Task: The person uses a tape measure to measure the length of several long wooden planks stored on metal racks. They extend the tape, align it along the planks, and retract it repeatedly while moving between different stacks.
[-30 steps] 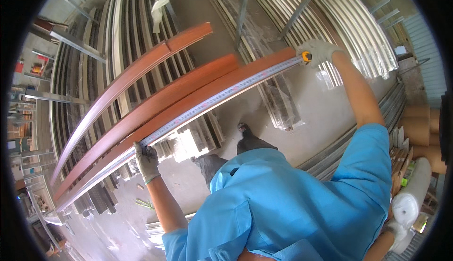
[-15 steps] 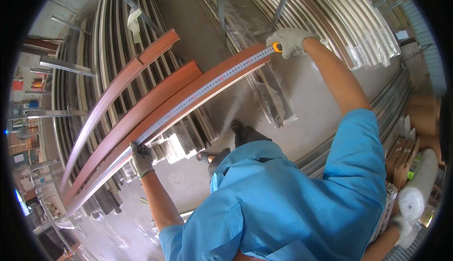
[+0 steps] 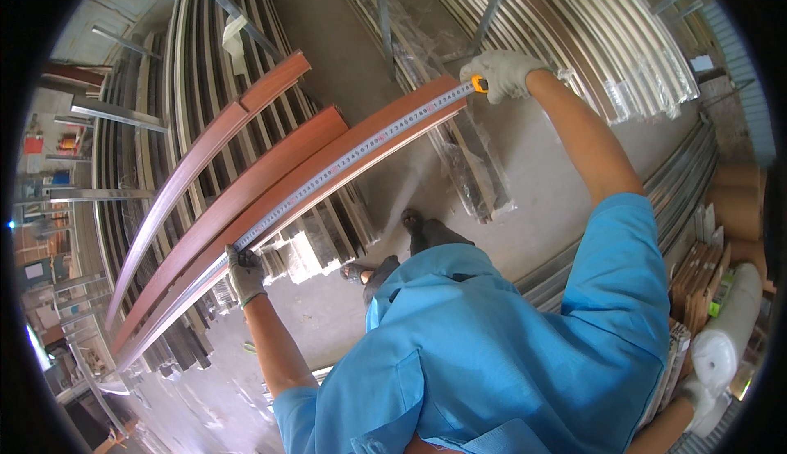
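A long brown profile strip [image 3: 410,108] runs slantwise from lower left to upper right, with a tape measure's pale blade [image 3: 352,155] stretched along it. My right hand [image 3: 502,73], in a whitish glove, closes around the tape measure's yellow case [image 3: 479,84] at the strip's far right end. Lower left, my gloved left hand [image 3: 244,278] grips the blade against the strip's near edge; its fingertips look dark and are partly hidden. Two more brown strips [image 3: 303,144] [image 3: 246,114] lie just beyond, roughly alongside.
Stacked long profiles [image 3: 188,85] lie under the brown strips. More pale profiles [image 3: 574,27] stand at upper right, between metal posts [image 3: 496,3]. Plastic-wrapped bars [image 3: 475,175] lie on the floor. Another person's gloved hand [image 3: 701,396] is by a white roll [image 3: 725,331] at lower right.
The right hand and tape case have shifted very slightly left. Both hands keep their hold, and the strips stay nearly in place.
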A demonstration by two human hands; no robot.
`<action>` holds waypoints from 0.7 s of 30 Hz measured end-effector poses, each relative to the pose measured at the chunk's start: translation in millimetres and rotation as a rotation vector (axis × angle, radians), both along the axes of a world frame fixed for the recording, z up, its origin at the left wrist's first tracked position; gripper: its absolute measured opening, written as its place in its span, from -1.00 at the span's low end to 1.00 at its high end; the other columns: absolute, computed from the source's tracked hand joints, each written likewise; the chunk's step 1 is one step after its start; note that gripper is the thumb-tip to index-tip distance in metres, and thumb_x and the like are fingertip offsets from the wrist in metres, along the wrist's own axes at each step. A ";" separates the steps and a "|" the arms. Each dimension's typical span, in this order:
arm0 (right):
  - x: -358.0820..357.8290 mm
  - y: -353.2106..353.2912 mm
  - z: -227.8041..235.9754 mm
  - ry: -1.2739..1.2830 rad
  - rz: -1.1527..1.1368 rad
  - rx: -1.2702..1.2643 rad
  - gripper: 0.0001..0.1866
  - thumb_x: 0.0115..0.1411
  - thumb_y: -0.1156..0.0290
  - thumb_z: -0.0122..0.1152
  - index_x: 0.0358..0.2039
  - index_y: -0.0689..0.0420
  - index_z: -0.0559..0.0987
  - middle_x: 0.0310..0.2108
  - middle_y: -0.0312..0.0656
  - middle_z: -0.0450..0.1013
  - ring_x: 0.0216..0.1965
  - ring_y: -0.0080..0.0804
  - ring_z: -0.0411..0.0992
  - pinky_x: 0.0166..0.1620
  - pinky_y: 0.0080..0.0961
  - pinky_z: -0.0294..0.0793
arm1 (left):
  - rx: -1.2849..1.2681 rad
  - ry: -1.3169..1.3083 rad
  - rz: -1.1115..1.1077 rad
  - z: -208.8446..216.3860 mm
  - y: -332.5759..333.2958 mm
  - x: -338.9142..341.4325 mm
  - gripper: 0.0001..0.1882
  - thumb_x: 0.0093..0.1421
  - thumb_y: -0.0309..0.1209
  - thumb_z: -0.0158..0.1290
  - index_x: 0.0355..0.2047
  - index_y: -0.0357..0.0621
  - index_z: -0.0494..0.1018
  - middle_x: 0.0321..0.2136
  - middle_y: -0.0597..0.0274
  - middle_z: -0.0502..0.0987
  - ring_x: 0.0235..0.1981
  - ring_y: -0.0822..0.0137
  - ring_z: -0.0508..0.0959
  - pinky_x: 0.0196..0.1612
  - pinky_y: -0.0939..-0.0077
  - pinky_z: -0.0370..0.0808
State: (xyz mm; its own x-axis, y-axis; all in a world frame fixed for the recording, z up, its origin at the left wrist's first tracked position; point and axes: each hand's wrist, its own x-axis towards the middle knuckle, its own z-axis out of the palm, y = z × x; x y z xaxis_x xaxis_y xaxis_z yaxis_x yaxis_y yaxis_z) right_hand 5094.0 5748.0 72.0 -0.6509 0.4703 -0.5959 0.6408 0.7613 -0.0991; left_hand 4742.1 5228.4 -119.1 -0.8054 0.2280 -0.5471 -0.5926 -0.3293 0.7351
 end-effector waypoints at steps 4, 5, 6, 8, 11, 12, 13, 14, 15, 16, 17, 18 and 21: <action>11.8 21.7 -25.7 0.082 0.145 0.067 -0.30 -0.26 0.50 0.34 0.03 -0.06 0.51 -0.11 -0.14 0.50 -0.05 -0.11 0.47 -0.03 -0.26 0.48 | -0.008 0.029 0.001 -11.0 -3.3 -5.7 -0.76 0.22 -0.22 0.20 -0.49 -0.03 0.47 -0.67 0.42 0.39 -0.61 0.50 0.39 -0.57 0.66 0.40; 12.0 29.6 -36.6 0.182 0.291 0.114 -0.29 -0.27 0.49 0.35 0.04 -0.07 0.52 -0.05 -0.14 0.50 -0.01 -0.11 0.46 -0.02 -0.25 0.48 | 0.084 0.033 -0.094 -17.0 -0.8 -7.3 -0.77 0.26 -0.23 0.15 -0.49 -0.02 0.46 -0.68 0.42 0.37 -0.61 0.52 0.37 -0.54 0.65 0.39; 16.2 36.8 -43.5 0.268 0.308 0.106 -0.31 -0.31 0.46 0.37 -0.01 -0.03 0.53 -0.08 -0.12 0.50 -0.03 -0.07 0.45 0.00 -0.21 0.46 | 0.107 0.063 -0.106 -18.1 -4.1 -9.8 -0.77 0.26 -0.24 0.15 -0.49 -0.01 0.46 -0.67 0.42 0.37 -0.62 0.51 0.37 -0.54 0.65 0.40; 25.1 40.3 -49.6 0.329 0.292 0.131 -0.27 -0.28 0.51 0.37 0.05 -0.01 0.50 0.00 -0.07 0.48 0.04 -0.08 0.42 0.10 -0.25 0.42 | 0.160 0.086 -0.039 -24.4 -4.0 -5.8 -0.79 0.26 -0.25 0.15 -0.48 0.00 0.46 -0.66 0.43 0.38 -0.64 0.50 0.37 -0.55 0.64 0.40; 29.2 42.3 -36.5 0.320 0.175 0.083 -0.30 -0.28 0.48 0.40 0.02 0.07 0.52 -0.04 -0.08 0.50 0.02 -0.12 0.45 0.13 -0.32 0.40 | 0.248 0.014 0.155 -21.9 -0.5 2.6 -0.81 0.26 -0.27 0.15 -0.46 0.02 0.45 -0.65 0.44 0.38 -0.66 0.47 0.37 -0.56 0.64 0.41; 32.3 38.0 -31.7 0.346 0.304 0.197 -0.37 -0.29 0.38 0.43 -0.06 0.08 0.56 -0.08 -0.06 0.50 -0.02 -0.09 0.46 0.10 -0.33 0.43 | 0.338 0.018 0.171 -18.3 -2.3 4.0 -0.82 0.26 -0.28 0.15 -0.46 0.02 0.45 -0.64 0.44 0.39 -0.67 0.47 0.37 -0.56 0.63 0.42; 31.0 37.4 -24.5 0.297 0.349 0.128 -0.41 -0.29 0.32 0.44 -0.12 0.09 0.56 -0.11 -0.05 0.50 -0.04 -0.05 0.46 0.08 -0.31 0.43 | 0.285 0.048 0.201 -14.3 -2.3 3.9 -0.83 0.26 -0.29 0.15 -0.45 0.03 0.44 -0.63 0.44 0.39 -0.68 0.46 0.37 -0.57 0.63 0.42; 34.8 25.4 -25.3 0.333 0.320 0.156 -0.42 -0.30 0.31 0.45 -0.14 0.09 0.57 -0.13 -0.04 0.50 -0.06 -0.06 0.47 0.07 -0.30 0.43 | 0.221 0.071 0.248 -10.2 -6.7 4.0 -0.85 0.25 -0.29 0.16 -0.42 -0.02 0.48 -0.60 0.41 0.45 -0.65 0.45 0.43 -0.56 0.63 0.44; 33.9 17.0 -25.6 0.298 0.259 0.081 -0.41 -0.32 0.32 0.46 -0.14 0.09 0.57 -0.13 -0.04 0.50 -0.06 -0.08 0.47 0.07 -0.30 0.42 | 0.226 0.060 0.283 -5.2 -14.1 3.4 -0.85 0.25 -0.29 0.17 -0.38 -0.06 0.49 -0.56 0.38 0.49 -0.61 0.44 0.48 -0.54 0.61 0.46; 33.8 6.7 -26.0 0.312 0.257 0.025 -0.40 -0.34 0.32 0.47 -0.15 0.09 0.58 -0.13 -0.04 0.50 -0.06 -0.10 0.47 0.08 -0.30 0.41 | 0.283 0.113 0.286 -1.7 -23.9 2.0 -0.84 0.24 -0.29 0.17 -0.35 -0.11 0.51 -0.53 0.34 0.53 -0.57 0.43 0.52 -0.53 0.58 0.47; 34.3 -6.8 -29.6 0.275 0.214 0.017 -0.39 -0.36 0.33 0.47 -0.16 0.09 0.58 -0.13 -0.04 0.50 -0.06 -0.11 0.47 0.07 -0.31 0.42 | 0.290 0.067 0.342 0.2 -32.4 -1.0 -0.84 0.24 -0.29 0.17 -0.33 -0.10 0.51 -0.50 0.33 0.53 -0.54 0.42 0.52 -0.49 0.55 0.50; 27.9 -20.4 -37.1 0.291 0.242 0.003 -0.39 -0.38 0.35 0.47 -0.16 0.10 0.58 -0.13 -0.04 0.50 -0.06 -0.12 0.47 0.07 -0.32 0.42 | 0.308 0.038 0.392 1.4 -39.8 -3.8 -0.84 0.25 -0.29 0.16 -0.31 -0.11 0.52 -0.47 0.32 0.53 -0.49 0.41 0.53 -0.46 0.53 0.51; 2.7 -76.1 -55.7 0.228 0.349 -0.088 -0.43 -0.40 0.32 0.51 -0.24 0.12 0.59 -0.27 -0.08 0.52 -0.21 -0.23 0.52 -0.05 -0.41 0.47 | 0.453 0.082 0.313 -5.0 -77.4 -2.4 -0.86 0.31 -0.37 0.06 -0.19 -0.14 0.45 -0.35 0.25 0.52 -0.29 0.28 0.55 -0.18 0.34 0.57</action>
State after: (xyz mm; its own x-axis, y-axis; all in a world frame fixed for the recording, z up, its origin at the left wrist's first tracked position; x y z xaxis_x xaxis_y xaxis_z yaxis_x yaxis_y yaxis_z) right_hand 5096.7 5671.9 16.4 -0.8818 0.1522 -0.4464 0.3002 0.9112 -0.2823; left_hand 4739.7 5151.0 -124.1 -0.9084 0.1689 -0.3824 -0.3625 -0.7739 0.5193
